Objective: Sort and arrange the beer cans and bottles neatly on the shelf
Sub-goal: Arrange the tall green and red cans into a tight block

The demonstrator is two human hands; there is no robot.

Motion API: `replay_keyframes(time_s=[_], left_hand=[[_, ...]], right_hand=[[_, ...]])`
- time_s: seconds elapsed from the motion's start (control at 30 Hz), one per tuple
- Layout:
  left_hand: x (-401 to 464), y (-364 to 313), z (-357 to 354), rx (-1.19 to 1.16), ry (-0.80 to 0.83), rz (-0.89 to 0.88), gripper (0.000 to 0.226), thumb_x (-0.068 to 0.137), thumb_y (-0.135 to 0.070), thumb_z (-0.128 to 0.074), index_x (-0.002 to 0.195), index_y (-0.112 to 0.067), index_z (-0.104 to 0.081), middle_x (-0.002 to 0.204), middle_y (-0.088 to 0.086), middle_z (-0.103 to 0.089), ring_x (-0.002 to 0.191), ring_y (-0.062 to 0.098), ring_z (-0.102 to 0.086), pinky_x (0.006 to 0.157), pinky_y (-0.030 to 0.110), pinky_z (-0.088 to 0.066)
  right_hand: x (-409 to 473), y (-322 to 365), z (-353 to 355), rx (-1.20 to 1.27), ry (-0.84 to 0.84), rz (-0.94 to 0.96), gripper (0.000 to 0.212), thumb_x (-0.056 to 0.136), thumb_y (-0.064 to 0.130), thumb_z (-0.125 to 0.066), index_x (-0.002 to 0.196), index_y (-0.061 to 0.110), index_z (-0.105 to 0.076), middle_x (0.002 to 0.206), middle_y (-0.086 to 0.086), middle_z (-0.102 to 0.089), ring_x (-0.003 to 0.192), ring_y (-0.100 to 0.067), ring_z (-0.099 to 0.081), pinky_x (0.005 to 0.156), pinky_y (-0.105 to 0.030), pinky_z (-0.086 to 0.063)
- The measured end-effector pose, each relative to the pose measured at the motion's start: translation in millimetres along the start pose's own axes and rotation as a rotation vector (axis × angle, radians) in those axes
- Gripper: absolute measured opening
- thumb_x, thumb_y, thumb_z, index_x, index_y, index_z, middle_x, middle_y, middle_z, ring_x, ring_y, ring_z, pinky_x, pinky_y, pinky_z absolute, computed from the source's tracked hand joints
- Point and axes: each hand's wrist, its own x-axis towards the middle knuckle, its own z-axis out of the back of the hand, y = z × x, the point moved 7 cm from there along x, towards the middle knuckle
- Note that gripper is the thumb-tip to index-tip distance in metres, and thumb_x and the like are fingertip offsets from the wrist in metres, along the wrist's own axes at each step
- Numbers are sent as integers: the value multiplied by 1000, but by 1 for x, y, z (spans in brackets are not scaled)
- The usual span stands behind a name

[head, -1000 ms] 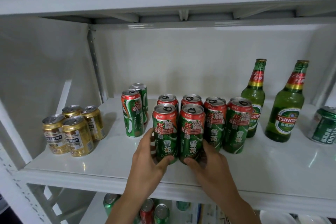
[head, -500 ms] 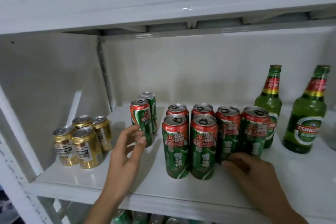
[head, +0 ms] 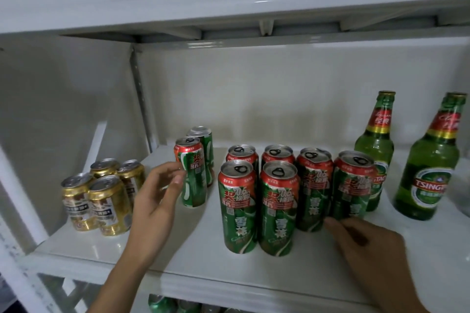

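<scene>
On the white shelf (head: 193,256) stand several tall green-and-red cans (head: 277,201) packed in a block at the middle. Two more green-and-red cans (head: 193,175) stand apart to their left, one behind the other. My left hand (head: 157,198) is open, fingertips touching the left side of the front one of that pair. My right hand (head: 366,244) lies low at the front, fingertips at the base of the block's two right-hand cans (head: 351,185), not gripping. Two green Tsingtao bottles (head: 429,170) stand upright at the right. Several gold cans (head: 101,201) cluster at the left.
The upper shelf board (head: 229,0) hangs close above the bottle tops. A perforated upright post (head: 141,99) runs down the back left corner. More cans (head: 162,303) show on the shelf below, under the front edge.
Both hands have let go of the two front cans of the block. My left hand moved left to the separate pair; my right hand moved right to the block's right-hand cans.
</scene>
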Motion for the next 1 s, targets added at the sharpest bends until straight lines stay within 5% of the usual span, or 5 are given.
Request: replay_keyframes(time_s=[0.5, 0.6, 0.7, 0.87, 1.0], left_hand=[[93, 12, -17, 435, 305, 95, 70, 87, -32, -77, 147, -40, -41, 147, -1, -39, 126, 22, -52, 106, 48, -50], [98, 16, -23, 506, 323, 41, 69, 82, -36, -82, 143, -33, -49, 133, -1, -52, 113, 18, -60, 99, 38, -55], [100, 13, -16, 452, 313, 23, 64, 79, -29, -86, 136, -31, -57, 120, -11, -59, 98, -2, -60, 78, 10, -48], [106, 9, 1, 452, 419, -8, 57, 81, -19, -85, 130, -29, -59, 119, -11, -67, 106, 2, -62, 88, 21, -52], [110, 8, 8, 448, 511, -37, 49, 81, -18, -82, 124, -28, -59, 113, -12, -67, 106, 4, -64, 93, 33, -55]], right_hand=[[-1, -17, 16, 42, 87, -168, 18, 80, 36, -82, 75, 46, -69, 54, 21, -67, 66, 14, -63, 68, 4, -41], [9, 24, 34, 131, 15, -67, 18, 84, 77, -55, 86, 60, -62, 70, 23, -68, 70, 10, -65, 65, -7, -50], [35, 121, 61, 162, -52, 266, 18, 93, 64, -52, 94, 54, -66, 73, 19, -65, 65, -2, -65, 60, -23, -54], [102, 262, 11, 187, 351, 566, 21, 94, 32, -66, 76, 23, -73, 63, 8, -69, 60, -7, -68, 63, -16, -51], [168, 290, -125, -335, 781, 665, 31, 92, 33, -69, 122, 28, -65, 124, 4, -65, 109, -13, -62, 89, -30, -51]])
